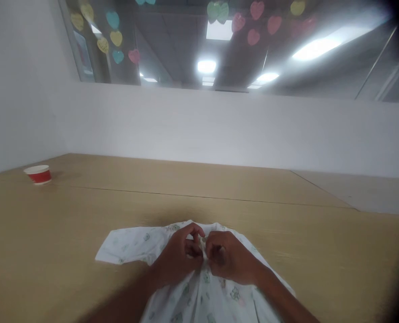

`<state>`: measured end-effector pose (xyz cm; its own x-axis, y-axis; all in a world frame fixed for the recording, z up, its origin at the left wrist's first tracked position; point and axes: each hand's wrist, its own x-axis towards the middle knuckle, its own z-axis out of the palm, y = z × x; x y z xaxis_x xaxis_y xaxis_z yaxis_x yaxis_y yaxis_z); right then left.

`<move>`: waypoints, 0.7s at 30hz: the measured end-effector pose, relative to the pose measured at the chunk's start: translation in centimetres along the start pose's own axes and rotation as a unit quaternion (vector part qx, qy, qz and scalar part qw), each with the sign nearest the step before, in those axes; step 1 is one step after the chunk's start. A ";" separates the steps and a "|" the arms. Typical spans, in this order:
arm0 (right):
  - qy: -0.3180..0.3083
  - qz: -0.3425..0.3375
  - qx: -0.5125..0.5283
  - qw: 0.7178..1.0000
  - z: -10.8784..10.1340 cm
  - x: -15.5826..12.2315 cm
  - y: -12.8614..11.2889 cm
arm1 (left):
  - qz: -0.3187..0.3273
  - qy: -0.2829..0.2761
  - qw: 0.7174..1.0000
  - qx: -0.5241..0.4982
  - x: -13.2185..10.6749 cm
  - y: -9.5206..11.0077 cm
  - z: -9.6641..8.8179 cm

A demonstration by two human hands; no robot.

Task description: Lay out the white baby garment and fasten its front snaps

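From the head camera I see both hands meeting over a small white garment (pixel 202 296) printed with pale green figures. It lies flat on the wooden worktop (pixel 51 251) at the near edge, roughly in the middle of its width. One short sleeve (pixel 119 249) spreads out to the left, and the neckline points toward the far edge.

My left hand (pixel 181 258) rests on the upper front of the garment with its fingers curled inward, thumb and forefinger pinched on a bit of cloth just below the neckline. My right hand (pixel 229 262) sits just beside it, almost touching, fingers bent the same way and closed on the cloth at the same spot. Whatever sits between the fingertips is too small for me to make out. Both forearms come in from the near edge and lie across the lower part of the garment.

A red paper cup (pixel 38 174) with a white rim stands upright near the far left corner, well apart from the hands. A seam line (pixel 219 197) runs across the worktop beyond the garment. Behind the far edge rises a white wall (pixel 219 130), and above it there is glass with heart-shaped paper stickers (pixel 116 38) and bright ceiling lights (pixel 206 66).
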<state>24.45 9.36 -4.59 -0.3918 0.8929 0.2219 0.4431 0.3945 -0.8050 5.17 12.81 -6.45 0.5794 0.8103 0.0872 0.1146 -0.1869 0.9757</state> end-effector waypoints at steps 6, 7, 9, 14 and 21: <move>-0.017 0.020 0.020 0.999 -0.4 0.0 0.4 | 0.027 0.026 0.996 0.076 0.3 -0.5 0.2; -0.015 0.029 0.020 0.999 -0.4 0.0 0.5 | 0.026 0.021 0.996 0.083 0.2 -0.5 0.1; -0.006 0.050 0.010 0.999 -0.3 0.1 0.7 | 0.022 0.003 0.994 0.106 0.1 -0.2 -0.1; -0.001 0.044 -0.069 0.997 0.1 0.5 1.6 | 0.041 -0.072 0.977 0.199 -0.4 1.2 -1.2; 0.011 0.005 -0.151 0.989 -1.3 -0.1 2.0 | 0.054 -0.079 0.932 0.349 -0.7 0.5 -2.3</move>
<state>26.40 10.38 -5.52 -0.3709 0.9000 0.2290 0.6679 0.4298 -0.6076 2.97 13.41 -5.59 0.7239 0.6837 0.0926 0.5133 -0.6234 0.5899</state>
